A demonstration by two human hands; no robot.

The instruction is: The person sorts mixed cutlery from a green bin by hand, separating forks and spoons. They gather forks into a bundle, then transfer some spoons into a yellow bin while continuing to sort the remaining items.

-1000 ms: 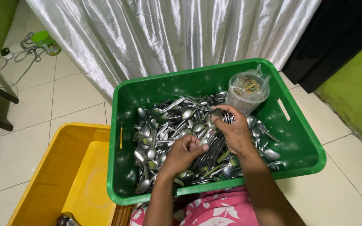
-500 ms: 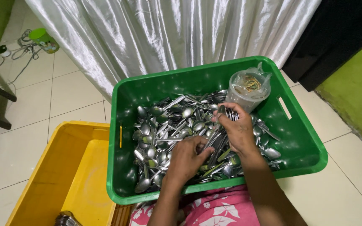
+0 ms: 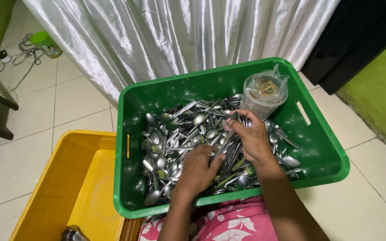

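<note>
Nearest, pink flowered cloth (image 3: pixel 228 223) over the lap, just under the green crate's (image 3: pixel 322 147) front rim. Left hand (image 3: pixel 197 172) down in the heap of spoons (image 3: pixel 175 138), palm down, fingers curled into the metal close to the front wall; whether anything is actually pinched between them, cannot tell. Right hand (image 3: pixel 253 138) just beside it, a little farther in, clenched around a bundle of spoons (image 3: pixel 231 149), handles gathered together and running under the palm toward the left hand's fingertips. Loose spoons all around both hands, filling the crate floor, bowls facing every way. In the crate's far right corner, a clear plastic cup (image 3: pixel 263 93) wrapped in a thin bag, rubber bands inside, standing upright just beyond the right hand. To the left, touching the crate's side, a yellow crate (image 3: pixel 63 178). Beyond, pale floor tiles (image 3: pixel 72 98) and a shiny white curtain (image 3: pixel 179 35).
</note>
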